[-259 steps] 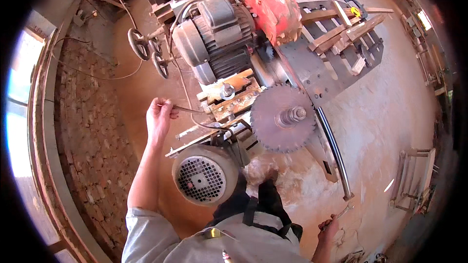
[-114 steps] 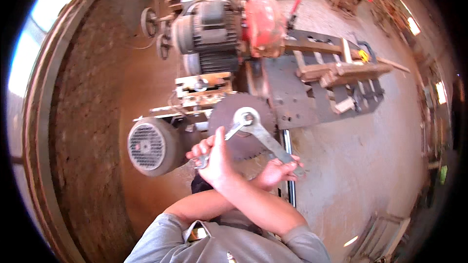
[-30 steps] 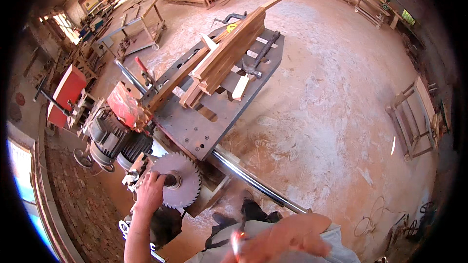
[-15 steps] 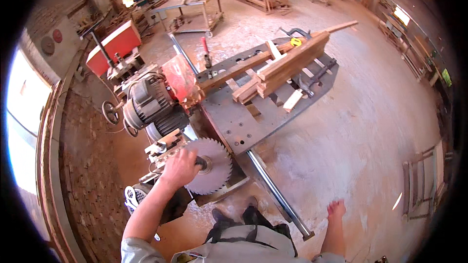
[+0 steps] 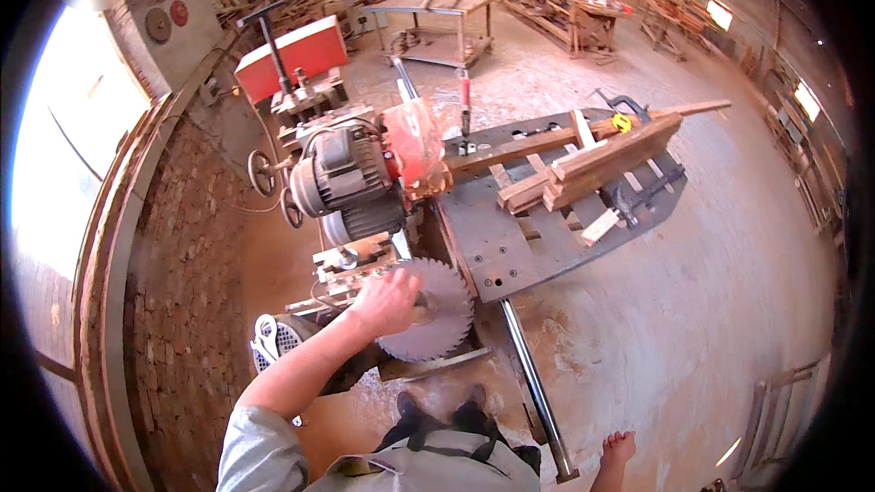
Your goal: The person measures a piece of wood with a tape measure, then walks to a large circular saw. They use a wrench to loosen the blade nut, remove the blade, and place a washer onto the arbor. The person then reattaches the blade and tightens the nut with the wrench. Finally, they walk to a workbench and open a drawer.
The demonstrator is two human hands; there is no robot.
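Well, the circular saw blade (image 5: 445, 321) sits on its arbor (image 5: 422, 311), wrench (image 5: 263, 343) parked at the motor (image 5: 289, 337), finger work seemingly left: left hand (image 5: 390, 299) there, grip hidden; right hand (image 5: 618, 445) loosely fisted.

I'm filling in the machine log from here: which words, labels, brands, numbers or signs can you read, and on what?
None can be read.
Saw blade, by the left hand: no legible marking.
Grey motor and worn red cover: no legible lettering.
Yellow item on the wood: too small to read.
Background benches: too small or blurred to tell.
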